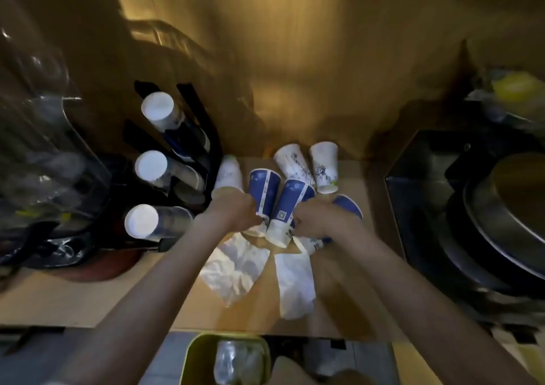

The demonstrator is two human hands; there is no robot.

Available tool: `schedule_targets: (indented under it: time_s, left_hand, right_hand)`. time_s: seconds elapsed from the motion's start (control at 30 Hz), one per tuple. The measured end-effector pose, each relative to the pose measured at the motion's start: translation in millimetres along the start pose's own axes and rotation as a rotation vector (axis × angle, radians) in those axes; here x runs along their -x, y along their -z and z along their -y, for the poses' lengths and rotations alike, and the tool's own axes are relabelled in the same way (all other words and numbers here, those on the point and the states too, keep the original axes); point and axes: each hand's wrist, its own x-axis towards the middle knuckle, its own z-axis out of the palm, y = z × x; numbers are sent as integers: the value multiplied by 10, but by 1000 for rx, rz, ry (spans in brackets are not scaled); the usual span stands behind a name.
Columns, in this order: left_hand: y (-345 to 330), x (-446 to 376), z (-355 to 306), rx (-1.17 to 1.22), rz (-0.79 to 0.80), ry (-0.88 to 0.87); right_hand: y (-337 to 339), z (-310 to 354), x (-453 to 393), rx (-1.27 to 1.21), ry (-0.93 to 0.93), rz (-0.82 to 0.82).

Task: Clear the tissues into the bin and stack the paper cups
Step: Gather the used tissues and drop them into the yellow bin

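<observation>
Several paper cups lie and stand on the wooden counter (348, 305). My left hand (236, 212) is closed around the lower end of the left blue cup (264, 191). A second blue cup (290, 207) leans between my hands. My right hand (323, 221) lies over a third blue cup (349, 204) and grips it; most of that cup is hidden. Two white printed cups (295, 163) (324, 166) stand behind, and another white cup (228, 175) is at the left. Two crumpled white tissues (236, 269) (296, 284) lie in front of my hands. The yellow-green bin (196, 355) sits below the counter edge.
A black cup dispenser (206, 137) with three tubes of stacked cups stands at the left, beside clear plastic items (44, 148). A dark metal sink or tray with a round pan (501, 222) fills the right. A wooden wall (295, 60) rises behind the cups.
</observation>
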Motion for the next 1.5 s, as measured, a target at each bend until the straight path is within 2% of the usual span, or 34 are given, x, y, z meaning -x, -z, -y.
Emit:
schedule_targets:
  time_s: [0.03, 0.17, 0.23, 0.33, 0.43, 0.53, 0.77, 0.97, 1.07, 1.17, 1.37, 1.5]
  left_hand:
    - [-109, 44, 5, -20, 29, 6]
    - [-847, 121, 134, 112, 56, 49]
    - [-1189, 154, 172, 179, 4, 70]
    - [-1550, 204, 223, 156, -109, 116]
    - [-1827, 208, 291, 51, -95, 139]
    - [-1987, 199, 292, 86, -71, 137]
    - [-2161, 260, 272, 363, -363, 188]
    - [-2177, 359, 155, 578, -413, 338]
    - [-2132, 378, 147, 636, -388, 406]
    - [-2136, 435, 210, 629, -342, 378]
    - [-2287, 861, 260, 769, -380, 411]
    - [-2527, 1187, 486, 731, -342, 375]
  right_hand:
    - [-159, 3, -21, 20, -11, 16]
    - [-955, -26, -83, 69, -51, -99]
    - [-1316, -34, -91, 91, -43, -159]
    - [-1679, -77, -50, 33, -19, -230]
    - [-1888, -187, -9, 74, 44, -289]
    - [-1990, -250, 17, 5, 73, -234]
    - [-2031, -328, -8, -115, 147, -447]
    - [-2058, -304, -120, -221, 177, -469]
    - [-2055, -205, -156, -300, 125, -455]
    - [-2108, -40, -145, -387, 81, -437]
    - [-2186, 288, -35, -305, 140, -384]
    - [-2361, 568, 171, -347, 178, -301]
